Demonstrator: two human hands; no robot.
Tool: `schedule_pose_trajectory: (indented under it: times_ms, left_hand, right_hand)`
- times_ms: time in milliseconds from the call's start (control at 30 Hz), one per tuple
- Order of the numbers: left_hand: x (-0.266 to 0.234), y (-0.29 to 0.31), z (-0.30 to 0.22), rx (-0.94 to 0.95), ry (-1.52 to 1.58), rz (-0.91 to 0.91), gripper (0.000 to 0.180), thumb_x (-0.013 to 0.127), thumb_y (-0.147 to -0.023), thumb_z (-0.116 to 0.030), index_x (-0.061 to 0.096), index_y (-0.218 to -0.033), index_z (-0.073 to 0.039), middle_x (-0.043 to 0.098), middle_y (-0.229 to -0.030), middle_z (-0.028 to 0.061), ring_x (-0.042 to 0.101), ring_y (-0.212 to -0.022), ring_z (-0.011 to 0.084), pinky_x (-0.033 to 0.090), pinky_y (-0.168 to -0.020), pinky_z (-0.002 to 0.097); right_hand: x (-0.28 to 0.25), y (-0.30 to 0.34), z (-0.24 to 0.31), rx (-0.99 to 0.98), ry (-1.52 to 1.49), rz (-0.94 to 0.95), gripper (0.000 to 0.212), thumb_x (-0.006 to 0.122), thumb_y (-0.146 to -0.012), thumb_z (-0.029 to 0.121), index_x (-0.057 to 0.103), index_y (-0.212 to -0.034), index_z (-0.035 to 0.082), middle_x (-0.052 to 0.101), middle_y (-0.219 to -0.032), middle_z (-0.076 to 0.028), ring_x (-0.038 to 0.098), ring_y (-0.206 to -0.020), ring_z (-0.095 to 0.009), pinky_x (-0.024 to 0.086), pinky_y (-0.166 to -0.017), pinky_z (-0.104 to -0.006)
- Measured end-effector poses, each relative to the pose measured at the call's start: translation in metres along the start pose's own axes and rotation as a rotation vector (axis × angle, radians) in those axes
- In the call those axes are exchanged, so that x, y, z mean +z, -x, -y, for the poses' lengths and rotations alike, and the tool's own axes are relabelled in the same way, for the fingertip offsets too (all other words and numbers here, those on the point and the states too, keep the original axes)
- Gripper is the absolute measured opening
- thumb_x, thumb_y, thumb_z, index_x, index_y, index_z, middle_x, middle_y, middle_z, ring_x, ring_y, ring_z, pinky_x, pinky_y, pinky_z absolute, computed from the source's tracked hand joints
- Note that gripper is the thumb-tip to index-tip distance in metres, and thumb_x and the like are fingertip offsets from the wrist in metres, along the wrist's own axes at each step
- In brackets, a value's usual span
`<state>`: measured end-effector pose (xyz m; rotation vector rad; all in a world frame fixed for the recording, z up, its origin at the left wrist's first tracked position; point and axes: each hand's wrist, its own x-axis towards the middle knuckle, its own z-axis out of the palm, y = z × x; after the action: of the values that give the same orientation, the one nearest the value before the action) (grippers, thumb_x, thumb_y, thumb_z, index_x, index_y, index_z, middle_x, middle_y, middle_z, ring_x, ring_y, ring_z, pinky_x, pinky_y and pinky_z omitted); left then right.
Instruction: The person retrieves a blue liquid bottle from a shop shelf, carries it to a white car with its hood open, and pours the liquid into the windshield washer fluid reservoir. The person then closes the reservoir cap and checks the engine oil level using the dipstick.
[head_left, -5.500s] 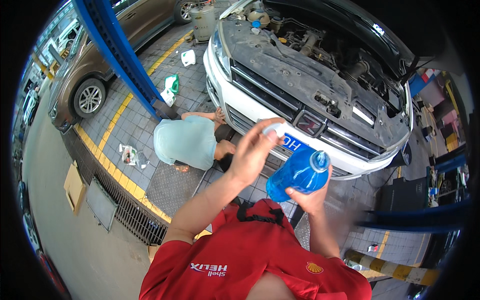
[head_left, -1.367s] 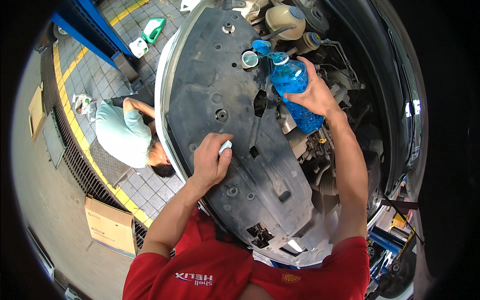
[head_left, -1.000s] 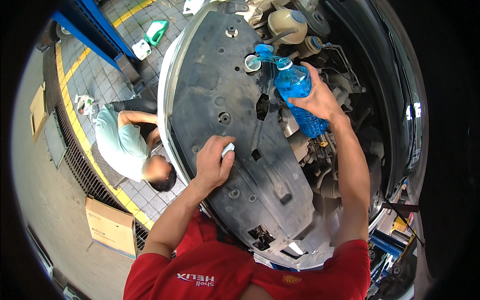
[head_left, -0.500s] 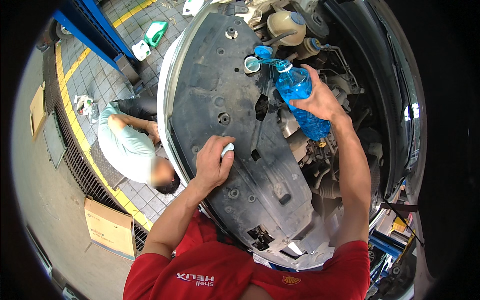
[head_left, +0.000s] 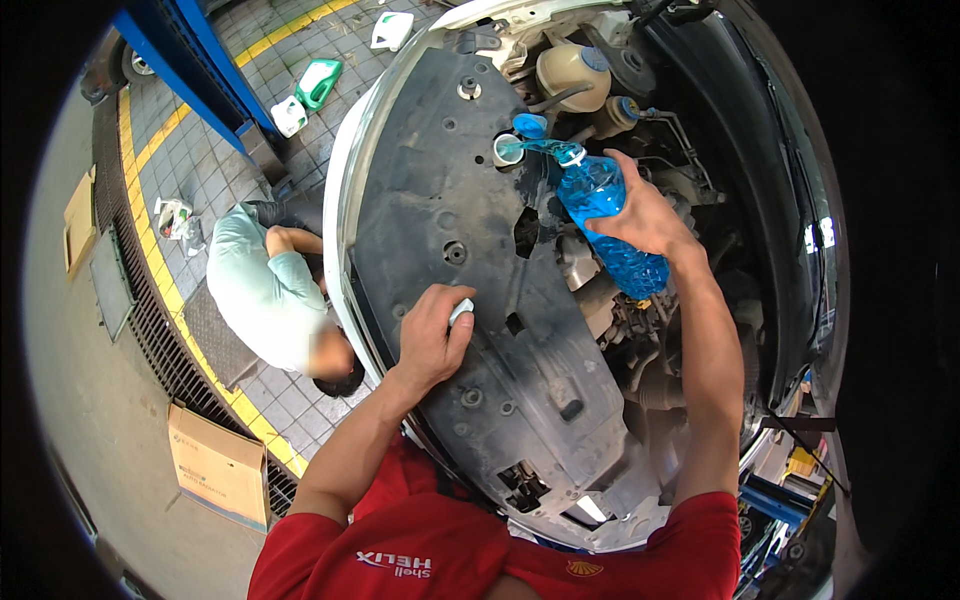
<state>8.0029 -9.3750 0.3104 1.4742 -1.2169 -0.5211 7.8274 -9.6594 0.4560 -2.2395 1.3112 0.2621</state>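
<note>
Clearly, the trouble to watch for is a spill: the right hand is wrapped round the blue bottle, thumb on the near side, and the bottle leans over the engine bay with its mouth just beside, not inside, the white filler neck. A thin blue stream crosses that open gap, so a small turn of the wrist, or a gulp of air into the bottle, could throw it off onto the black cover. The flipped-up blue lid stands right by the stream and could deflect it if nudged. Meanwhile the left hand pinches a small white cap between thumb and curled fingers over the cover; whether the knuckles touch it I cannot tell. A loosened pinch might let the cap roll into one of the cover's holes. Against the oldest frame, where the bottle is held out in front of the grille, it is now tilted above the engine bay and pouring. The co-worker, who has a hand on the bumper there, now crouches with both hands out of sight.
</note>
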Motion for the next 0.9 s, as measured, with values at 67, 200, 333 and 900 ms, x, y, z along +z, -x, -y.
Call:
schedule_pose_trajectory:
  times_ms: [67,200,333,900]
  left_hand:
    - [0.000,0.000,0.000,0.001,0.001,0.001,0.023,0.062,-0.096,-0.016,0.066,-0.114,-0.002,0.065,-0.098,0.0171,0.065,-0.086,0.0366,0.052,-0.074,0.0436]
    - [0.000,0.001,0.000,-0.010,-0.007,0.014,0.024,0.062,-0.097,-0.017,0.066,-0.114,-0.002,0.066,-0.099,0.0173,0.066,-0.087,0.0369,0.052,-0.075,0.0431]
    - [-0.001,0.000,-0.001,-0.003,-0.010,0.011,0.024,0.061,-0.097,-0.017,0.066,-0.114,-0.002,0.066,-0.100,0.0176,0.066,-0.088,0.0375,0.052,-0.076,0.0434]
    - [-0.001,0.000,-0.002,0.015,-0.003,-0.011,0.022,0.061,-0.095,-0.015,0.066,-0.113,-0.002,0.065,-0.098,0.0177,0.065,-0.087,0.0379,0.052,-0.076,0.0440]
  right_hand:
    - [-0.003,0.002,0.002,-0.007,-0.024,0.010,0.112,0.088,-0.072,0.027,0.025,-0.163,0.008,0.059,-0.142,-0.028,0.060,-0.131,-0.040,0.047,-0.112,-0.0435]
    - [-0.008,0.007,0.007,-0.019,0.004,0.004,0.112,0.087,-0.072,0.027,0.025,-0.162,0.005,0.059,-0.142,-0.028,0.060,-0.131,-0.040,0.046,-0.113,-0.0428]
    - [-0.013,0.010,0.012,-0.010,0.042,0.007,0.111,0.087,-0.072,0.027,0.026,-0.162,0.004,0.059,-0.141,-0.029,0.060,-0.131,-0.040,0.046,-0.113,-0.0427]
    - [-0.022,0.013,0.007,-0.001,0.134,0.043,0.111,0.086,-0.073,0.030,0.024,-0.162,0.005,0.059,-0.139,-0.031,0.059,-0.130,-0.042,0.047,-0.111,-0.0444]
